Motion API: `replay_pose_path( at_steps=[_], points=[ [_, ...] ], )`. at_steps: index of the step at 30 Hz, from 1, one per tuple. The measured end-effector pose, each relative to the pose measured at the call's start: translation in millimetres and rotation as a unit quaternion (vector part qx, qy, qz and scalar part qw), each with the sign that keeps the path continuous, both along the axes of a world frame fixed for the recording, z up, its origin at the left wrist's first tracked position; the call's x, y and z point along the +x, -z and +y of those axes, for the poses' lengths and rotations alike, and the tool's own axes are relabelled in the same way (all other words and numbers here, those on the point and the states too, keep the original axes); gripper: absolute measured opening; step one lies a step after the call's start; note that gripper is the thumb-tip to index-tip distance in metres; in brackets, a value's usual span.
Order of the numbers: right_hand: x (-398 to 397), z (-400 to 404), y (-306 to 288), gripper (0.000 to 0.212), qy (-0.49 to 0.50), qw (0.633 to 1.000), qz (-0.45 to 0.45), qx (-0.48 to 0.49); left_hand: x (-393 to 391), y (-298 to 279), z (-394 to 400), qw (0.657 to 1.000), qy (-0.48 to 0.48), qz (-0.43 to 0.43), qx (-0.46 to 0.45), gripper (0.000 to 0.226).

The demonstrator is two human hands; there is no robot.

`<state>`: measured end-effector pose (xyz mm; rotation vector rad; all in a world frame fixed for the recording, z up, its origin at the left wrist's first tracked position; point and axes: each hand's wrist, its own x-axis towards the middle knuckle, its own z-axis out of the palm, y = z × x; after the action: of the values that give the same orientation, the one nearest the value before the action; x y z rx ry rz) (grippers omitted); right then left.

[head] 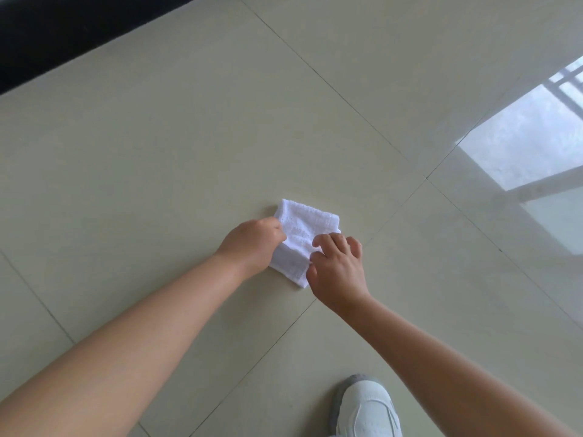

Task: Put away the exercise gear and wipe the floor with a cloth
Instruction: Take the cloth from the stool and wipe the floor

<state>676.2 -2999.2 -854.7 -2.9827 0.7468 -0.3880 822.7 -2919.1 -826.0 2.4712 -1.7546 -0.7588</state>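
Both hands, left hand (252, 239) and right hand (336, 269), pinch the cloth (303, 228) with curled fingers.

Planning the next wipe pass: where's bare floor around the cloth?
Bare tile runs from the cloth up to the dark strip, left of the left hand, and right toward the window glare. Crowded: both hands on the cloth, right hand; shoe below.
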Motion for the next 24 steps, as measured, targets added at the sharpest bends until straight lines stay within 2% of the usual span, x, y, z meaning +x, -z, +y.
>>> replay_pose_path(
  at_steps=[3, 6, 10, 13, 15, 17, 19, 21, 24],
  points=[
    [1, 9, -8, 0.011, 0.003, 1.0, -0.004, 0.013, 7, 1, 10, 0.998, -0.015, 0.022, -0.061, 0.03],
    [4, 20, -4, 0.022, 0.007, 0.999, 0.026, 0.038, 17, 6, 23, 0.993, 0.014, 0.02, -0.115, 0.018],
    [9, 27, -4, 0.03, 0.006, 0.99, 0.132, 0.057, 13, 23, 31, 1.0, 0.001, -0.011, -0.006, 0.022],
    [8, 25, -8, 0.033, 0.01, 0.987, 0.148, 0.053, 9, 16, 29, 0.997, 0.059, -0.024, -0.052, 0.005],
    [6, 24, -9, 0.046, 0.02, 0.987, 0.155, 0.046, 10, 21, 30, 0.993, 0.07, -0.038, -0.085, 0.013],
    [4, 19, -10, 0.04, 0.014, 0.987, 0.156, 0.03, 9, 21, 31, 0.994, 0.071, -0.035, -0.071, 0.023],
    [3, 16, -8, 0.029, 0.004, 0.986, 0.159, 0.042, 8, 13, 27, 0.993, 0.095, -0.039, -0.05, 0.02],
    [4, 14, -6, 0.03, 0.012, 0.985, 0.158, 0.072, 4, 11, 21, 0.994, 0.081, -0.048, -0.051, 0.039],
    [10, 9, -16, 0.028, 0.032, 0.975, 0.191, 0.106, 1, 11, 12, 0.994, 0.079, -0.046, -0.065, 0.041]
  ],
)
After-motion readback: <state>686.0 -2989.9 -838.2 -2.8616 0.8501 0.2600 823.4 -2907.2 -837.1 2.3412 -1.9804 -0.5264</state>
